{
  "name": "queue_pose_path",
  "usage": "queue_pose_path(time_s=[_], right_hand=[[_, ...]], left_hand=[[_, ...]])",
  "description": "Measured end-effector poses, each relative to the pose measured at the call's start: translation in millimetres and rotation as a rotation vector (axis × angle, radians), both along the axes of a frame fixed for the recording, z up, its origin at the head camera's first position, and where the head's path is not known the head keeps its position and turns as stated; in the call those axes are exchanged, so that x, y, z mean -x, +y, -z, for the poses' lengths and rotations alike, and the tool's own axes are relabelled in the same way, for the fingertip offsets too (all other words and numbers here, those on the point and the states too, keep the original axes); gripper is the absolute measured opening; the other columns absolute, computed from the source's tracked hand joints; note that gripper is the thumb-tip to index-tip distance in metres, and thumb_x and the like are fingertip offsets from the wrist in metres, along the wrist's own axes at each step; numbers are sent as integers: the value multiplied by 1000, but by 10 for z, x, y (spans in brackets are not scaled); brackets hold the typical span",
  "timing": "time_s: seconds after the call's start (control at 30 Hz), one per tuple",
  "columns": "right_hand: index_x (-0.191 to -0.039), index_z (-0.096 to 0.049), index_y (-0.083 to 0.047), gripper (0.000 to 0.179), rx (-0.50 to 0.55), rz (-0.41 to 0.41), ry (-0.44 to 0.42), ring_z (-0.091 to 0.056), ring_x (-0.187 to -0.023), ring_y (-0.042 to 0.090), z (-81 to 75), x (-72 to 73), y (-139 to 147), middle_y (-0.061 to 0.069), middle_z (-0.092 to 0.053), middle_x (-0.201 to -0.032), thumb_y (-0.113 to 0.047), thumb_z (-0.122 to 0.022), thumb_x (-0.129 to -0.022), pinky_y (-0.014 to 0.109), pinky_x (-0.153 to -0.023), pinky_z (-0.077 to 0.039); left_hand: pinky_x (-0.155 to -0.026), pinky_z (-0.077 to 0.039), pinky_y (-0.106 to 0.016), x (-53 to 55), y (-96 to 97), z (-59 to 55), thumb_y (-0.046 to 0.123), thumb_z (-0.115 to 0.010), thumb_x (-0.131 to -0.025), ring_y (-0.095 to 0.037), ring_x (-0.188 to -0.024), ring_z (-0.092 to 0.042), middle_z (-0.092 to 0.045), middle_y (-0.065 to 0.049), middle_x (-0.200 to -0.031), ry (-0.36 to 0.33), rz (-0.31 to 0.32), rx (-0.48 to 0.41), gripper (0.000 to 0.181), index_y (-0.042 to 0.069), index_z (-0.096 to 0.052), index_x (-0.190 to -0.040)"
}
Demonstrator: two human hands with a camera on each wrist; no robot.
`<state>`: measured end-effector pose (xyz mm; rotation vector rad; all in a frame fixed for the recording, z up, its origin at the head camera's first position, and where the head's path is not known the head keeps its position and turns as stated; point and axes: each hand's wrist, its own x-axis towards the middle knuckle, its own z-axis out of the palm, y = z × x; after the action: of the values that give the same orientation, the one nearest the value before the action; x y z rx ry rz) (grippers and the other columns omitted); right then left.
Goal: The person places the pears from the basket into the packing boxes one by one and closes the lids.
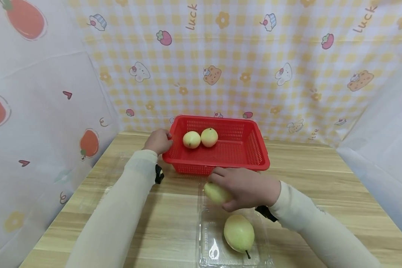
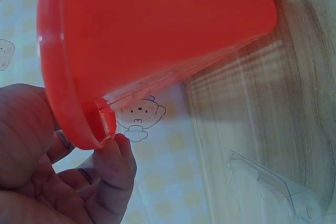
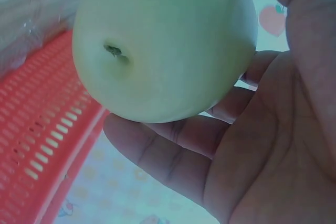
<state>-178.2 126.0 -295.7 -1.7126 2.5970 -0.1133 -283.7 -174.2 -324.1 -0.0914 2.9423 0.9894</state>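
Observation:
My left hand (image 1: 159,141) grips the left end of the red plastic basket (image 1: 217,162), with thumb and fingers at its rim (image 2: 60,77). Two pale yellow pears (image 1: 191,140) lie side by side in the basket's left part. In my right hand (image 1: 246,187) is another pear (image 1: 217,192), held between thumb and fingers just in front of the basket, over the far part of a clear plastic box (image 1: 206,238). The right wrist view shows this pear (image 3: 168,45) large, its stem end facing the camera. A further pear (image 1: 239,233) lies in the near part of the box, stem toward me.
Clear plastic packaging (image 1: 108,171) lies on the wooden table (image 1: 174,219) at the left, partly behind my left sleeve. A checked curtain (image 1: 201,96) hangs right behind the basket, with white sheets at both sides.

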Motion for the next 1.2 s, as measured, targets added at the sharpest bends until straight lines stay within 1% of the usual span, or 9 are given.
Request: queue_pose_path(time_s=[0.07,0.23,0.33,0.5,0.67,0.8,1.0,1.13,1.2], right_hand=[[-129,-52,-15,58,-18,-11,3,-54,-93,10,22,-28,-17,-5,-53,-119,-32,-76,-78,27,-80,-49],[-130,-51,-14,61,-35,-41,0,-56,-93,11,69,-103,-45,-3,-53,-119,-31,-76,-78,26,-79,-49],[-129,-52,-14,60,-44,-61,7,-56,-94,11,84,-145,-63,-3,-54,-120,-32,-76,-78,25,-79,-49],[-129,-51,-14,61,-62,-87,8,-56,-95,9,100,-198,-83,-3,-53,-126,-32,-77,-77,23,-78,-49],[-125,-53,-15,58,-50,-130,26,-55,-95,7,151,-249,-101,-4,-51,-121,-32,-78,-75,22,-77,-49],[-124,-54,-16,59,-52,-156,47,-54,-102,9,192,-279,-131,-4,-53,-119,-35,-80,-74,23,-83,-48],[-121,-55,-17,56,-76,-187,50,-52,-95,7,232,-301,-159,-5,-53,-113,-34,-80,-74,20,-78,-46],[-120,-56,-19,55,-93,-232,82,-51,-96,7,275,-320,-174,-6,-53,-111,-36,-81,-74,18,-80,-44],[-119,-56,-21,55,-97,-240,97,-51,-98,8,290,-331,-181,-6,-54,-111,-38,-82,-73,19,-82,-44]], left_hand=[[-74,-53,-35,-3,2,-5,11,-53,-98,-26,-83,-60,-63,-16,-99,-1,1,-3,15,0,-62,-103],[-74,-53,-35,-15,17,-16,10,-53,-98,-26,-82,-60,-63,-15,-98,2,-2,-4,15,1,-63,-102],[-74,-52,-35,-17,27,-18,10,-52,-98,-26,-82,-59,-63,-15,-98,7,-3,-3,14,1,-63,-101],[-74,-53,-35,-12,30,-15,10,-52,-97,-26,-83,-59,-63,-16,-99,13,-1,-1,15,1,-62,-102],[-74,-53,-35,-10,24,-18,10,-52,-97,-26,-82,-60,-63,-16,-99,16,4,-2,15,0,-62,-103],[-74,-53,-35,-11,22,-29,9,-52,-97,-26,-82,-60,-63,-16,-99,15,7,1,15,0,-62,-103],[-73,-53,-34,-13,22,-34,9,-52,-97,-26,-82,-59,-63,-16,-99,12,7,-1,14,0,-62,-103],[-71,-52,-33,-9,15,-15,9,-53,-97,-25,-81,-59,-62,-15,-96,12,3,-1,12,1,-61,-99],[-71,-52,-33,-11,14,-9,9,-53,-97,-25,-81,-59,-62,-15,-96,12,2,1,12,1,-62,-99]])
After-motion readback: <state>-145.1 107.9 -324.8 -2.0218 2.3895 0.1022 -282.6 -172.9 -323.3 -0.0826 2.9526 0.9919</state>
